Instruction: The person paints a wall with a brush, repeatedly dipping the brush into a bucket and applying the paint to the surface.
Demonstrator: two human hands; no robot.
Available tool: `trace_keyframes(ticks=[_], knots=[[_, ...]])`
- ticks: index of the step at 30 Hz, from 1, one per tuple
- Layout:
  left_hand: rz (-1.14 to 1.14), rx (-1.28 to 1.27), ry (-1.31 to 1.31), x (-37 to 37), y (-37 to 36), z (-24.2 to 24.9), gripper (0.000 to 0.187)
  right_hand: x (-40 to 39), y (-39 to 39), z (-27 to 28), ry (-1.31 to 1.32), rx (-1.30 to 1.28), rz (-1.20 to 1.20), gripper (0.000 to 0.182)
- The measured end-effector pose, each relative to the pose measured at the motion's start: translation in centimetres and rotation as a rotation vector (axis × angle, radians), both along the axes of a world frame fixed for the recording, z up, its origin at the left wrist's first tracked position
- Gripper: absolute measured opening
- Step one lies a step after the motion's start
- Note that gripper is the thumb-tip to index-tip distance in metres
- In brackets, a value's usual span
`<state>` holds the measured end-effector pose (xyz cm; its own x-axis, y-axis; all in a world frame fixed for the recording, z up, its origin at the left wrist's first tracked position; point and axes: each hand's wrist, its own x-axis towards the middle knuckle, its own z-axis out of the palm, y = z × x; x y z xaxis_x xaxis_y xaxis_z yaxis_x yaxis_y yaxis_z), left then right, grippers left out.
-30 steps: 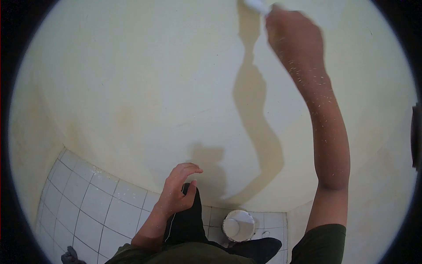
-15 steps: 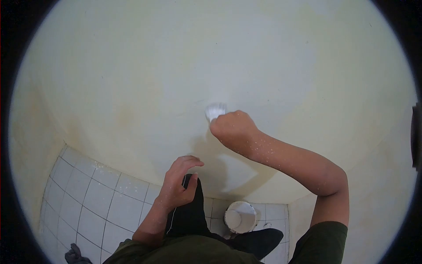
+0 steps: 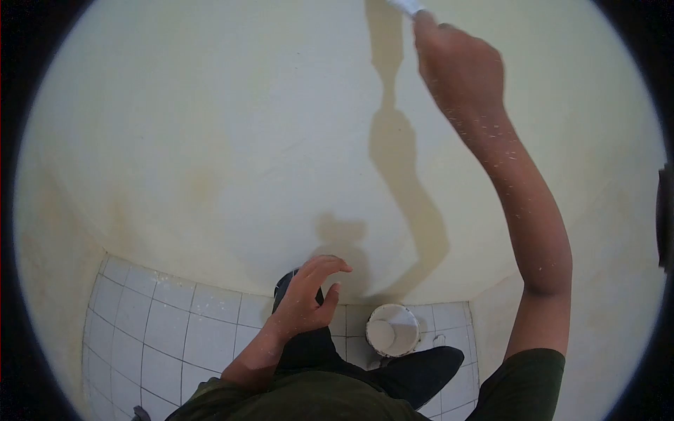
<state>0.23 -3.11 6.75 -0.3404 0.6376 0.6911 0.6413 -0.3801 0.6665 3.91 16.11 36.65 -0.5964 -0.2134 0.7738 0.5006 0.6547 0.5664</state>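
My right hand is raised high at the top of the view, closed around a paintbrush. Only the white lower part of the brush shows; its tip runs past the upper edge. Behind it stands the pale, patchy wall, where the shadow of arm and brush falls. White paint specks dot my right forearm. My left hand hovers over my knee with fingers curved and thumb apart, holding nothing. Between my legs and the wall, a white bucket with a stained rim sits on the floor.
Light square floor tiles with white splashes meet the wall's foot. A grey bundled thing lies at the lower left edge. Side walls close in on both sides, and a dark object juts in at far right.
My right hand has swept the brush up and to the right, from mid-wall to the top of the view. My left hand has shifted slightly right.
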Motion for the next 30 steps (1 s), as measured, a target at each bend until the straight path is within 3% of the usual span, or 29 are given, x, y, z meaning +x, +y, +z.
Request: trace_keyframes(ticks=[2,5,10,15,20,23,25,27,29,30], knots=[[-0.050,0.021,0.010,0.9,1.0,-0.2,0.035,-0.3,2.1,-2.5,-0.172,0.009,0.046,0.012],[-0.101,0.083,0.046,2.0,2.3,-0.2,0.032,0.5,2.1,-8.9,-0.406,-0.172,0.091,0.006],[-0.128,0.352,-0.043,3.9,4.0,-1.9,0.030,3.6,5.0,-20.5,-0.819,-0.392,0.124,0.005],[-0.017,0.467,-0.198,5.8,8.5,-7.8,0.028,8.5,9.2,-32.5,-0.879,-0.830,-0.061,0.017],[-0.072,0.042,-0.248,7.5,12.5,-18.4,0.028,15.2,12.4,-44.4,-0.862,-1.303,-0.440,0.033],[-0.211,-0.251,-0.213,7.4,13.4,-25.2,0.032,20.7,18.1,-56.0,-0.900,-1.456,-0.509,0.036],[-0.264,-0.367,-0.153,7.3,14.1,-29.5,0.035,22.4,18.7,-57.5,-0.916,-1.753,-0.732,0.033],[-0.285,-0.422,-0.084,6.5,15.5,-31.7,0.037,24.8,20.9,-63.1,-0.987,-1.839,-0.791,0.037],[-0.293,-0.575,-0.145,6.8,15.5,-30.2,0.039,28.2,22.9,-72.9,-0.912,-1.896,-0.929,0.029],[-0.315,-0.600,-0.146,6.9,15.5,-30.3,0.039,28.8,21.0,-73.5,-0.740,-1.833,-0.917,0.025]])
